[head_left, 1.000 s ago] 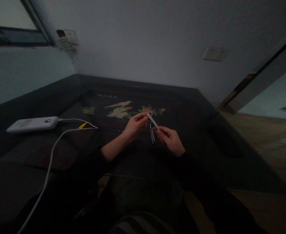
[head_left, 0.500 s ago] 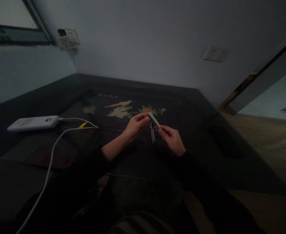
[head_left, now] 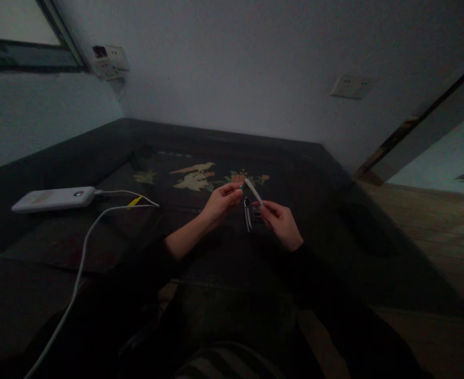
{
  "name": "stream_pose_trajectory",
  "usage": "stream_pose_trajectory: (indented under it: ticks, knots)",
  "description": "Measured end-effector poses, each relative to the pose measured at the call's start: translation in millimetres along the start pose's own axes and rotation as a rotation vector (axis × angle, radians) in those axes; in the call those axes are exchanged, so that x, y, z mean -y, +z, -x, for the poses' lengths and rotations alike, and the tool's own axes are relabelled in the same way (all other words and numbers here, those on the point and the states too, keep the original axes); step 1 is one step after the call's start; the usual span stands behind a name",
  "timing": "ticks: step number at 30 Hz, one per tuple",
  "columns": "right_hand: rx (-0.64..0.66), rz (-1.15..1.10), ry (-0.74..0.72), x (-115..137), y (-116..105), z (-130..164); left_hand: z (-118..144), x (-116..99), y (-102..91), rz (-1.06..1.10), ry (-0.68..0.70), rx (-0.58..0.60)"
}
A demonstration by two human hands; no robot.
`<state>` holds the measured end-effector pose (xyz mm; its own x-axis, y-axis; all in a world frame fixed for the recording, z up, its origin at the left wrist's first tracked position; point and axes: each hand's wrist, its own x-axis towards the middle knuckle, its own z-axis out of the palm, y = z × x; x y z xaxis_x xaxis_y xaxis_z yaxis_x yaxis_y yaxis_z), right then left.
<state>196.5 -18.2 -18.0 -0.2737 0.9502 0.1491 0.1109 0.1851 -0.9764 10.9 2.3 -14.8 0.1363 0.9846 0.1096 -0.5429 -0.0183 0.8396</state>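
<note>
My right hand (head_left: 282, 223) is closed on the lower end of a slim, whitish strip (head_left: 254, 191), which slants up to the left. Opposite it, my left hand (head_left: 224, 202) pinches a small greenish piece (head_left: 242, 186) between thumb and fingertips, right by the strip's upper end. Whether the piece and the strip are joined, I cannot tell. Below the strip, a narrow dark item with pale edges (head_left: 248, 216) lies on the dark tabletop (head_left: 224, 252). A small shiny item (head_left: 256, 213) shows beside my right fingers, partly hidden by them.
A white power bank (head_left: 53, 199) lies at the left, with a white cable (head_left: 85, 247) running from it toward the front edge. A yellow tag (head_left: 135, 201) sits on the cable. Wall sockets (head_left: 352, 87) are on the wall behind the table, which bears a bird-and-flower picture (head_left: 194, 176).
The strip's upper end has shifted slightly right and up from my left fingertips, and the greenish piece shows more clearly. My right hand has moved a little; the left stays nearly still.
</note>
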Motion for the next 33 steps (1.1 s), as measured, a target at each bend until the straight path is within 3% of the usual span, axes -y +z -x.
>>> stream_pose_trajectory:
  ticks: [7,15,26,33]
  knots:
    - [0.042,0.028,-0.036,7,4,6,2,-3,2.0,0.011,-0.002,0.000]
    - [0.204,-0.215,0.072,3,6,7,2,-4,3.7,0.037,0.025,0.004]
    - [-0.045,0.072,-0.044,5,3,3,3,-3,2.9,0.046,0.012,0.035]
    - [0.047,0.079,-0.050,11,6,9,1,-3,1.7,0.038,0.016,0.025]
